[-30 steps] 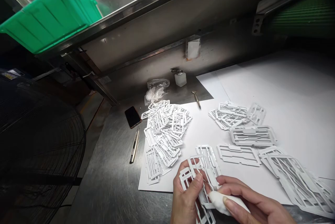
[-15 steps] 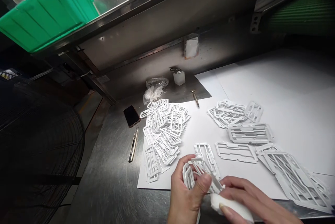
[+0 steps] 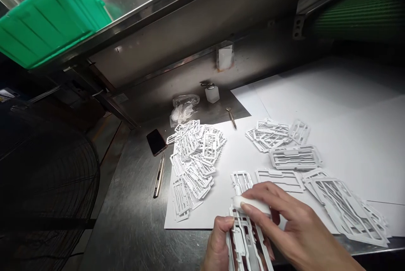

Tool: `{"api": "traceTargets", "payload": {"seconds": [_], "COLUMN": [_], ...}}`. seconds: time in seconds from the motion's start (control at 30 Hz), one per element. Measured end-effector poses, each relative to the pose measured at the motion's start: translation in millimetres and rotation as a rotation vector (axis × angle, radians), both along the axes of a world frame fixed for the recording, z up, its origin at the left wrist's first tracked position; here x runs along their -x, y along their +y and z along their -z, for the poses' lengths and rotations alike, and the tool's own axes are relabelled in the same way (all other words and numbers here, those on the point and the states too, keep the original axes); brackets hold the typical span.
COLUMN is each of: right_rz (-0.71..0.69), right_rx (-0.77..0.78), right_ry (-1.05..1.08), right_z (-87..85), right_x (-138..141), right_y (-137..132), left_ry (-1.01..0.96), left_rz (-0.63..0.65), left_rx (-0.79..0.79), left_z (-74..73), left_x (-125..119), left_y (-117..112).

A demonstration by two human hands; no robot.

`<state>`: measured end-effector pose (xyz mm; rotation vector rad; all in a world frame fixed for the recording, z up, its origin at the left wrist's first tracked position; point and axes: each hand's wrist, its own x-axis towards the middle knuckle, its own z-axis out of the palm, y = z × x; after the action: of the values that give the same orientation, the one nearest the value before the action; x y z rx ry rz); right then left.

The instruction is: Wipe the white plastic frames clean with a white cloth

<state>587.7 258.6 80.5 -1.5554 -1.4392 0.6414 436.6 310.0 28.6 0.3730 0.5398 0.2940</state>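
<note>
L hand point(image 3: 220, 243) grips white plastic frame point(image 3: 245, 241) at 6 o'clock, table point(image 3: 133, 220) edge. R hand point(image 3: 284, 224) pinches white cloth wad point(image 3: 251, 204) on frame's top end. Best: brace frame flat, wipe w/ light strokes so thin ribs don't flex.

left hand point(image 3: 218, 243) gripping, right hand point(image 3: 284, 224) pinching, fingers curled
</note>
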Motion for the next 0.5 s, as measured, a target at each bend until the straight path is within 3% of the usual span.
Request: {"api": "traceTargets", "payload": {"seconds": [0.13, 0.23, 0.33, 0.5], "right_rz": [-0.022, 0.061, 0.112, -0.034], "right_rx": [0.010, 0.019, -0.044, -0.052], "right_ry": [-0.224, -0.362, -0.366, -0.313], "right_z": [6.6, 13.5, 13.7, 12.7], "right_x": [-7.7, -20.4, -21.1, -7.1], "right_y": [-12.8, -24.4, -23.0, -25.2], "left_ry": [-0.018, -0.034, -0.032, 0.002], "left_rz": [-0.073, -0.154, -0.165, -0.228], "left_rx": [0.022, 0.017, 0.022, 0.135], "left_z": [-2.0, -4.1, -6.0, -8.2], "left_x": [1.4, 1.1, 0.6, -0.2], "left_y": [-1.4, 0.3, 1.5, 1.8]}}
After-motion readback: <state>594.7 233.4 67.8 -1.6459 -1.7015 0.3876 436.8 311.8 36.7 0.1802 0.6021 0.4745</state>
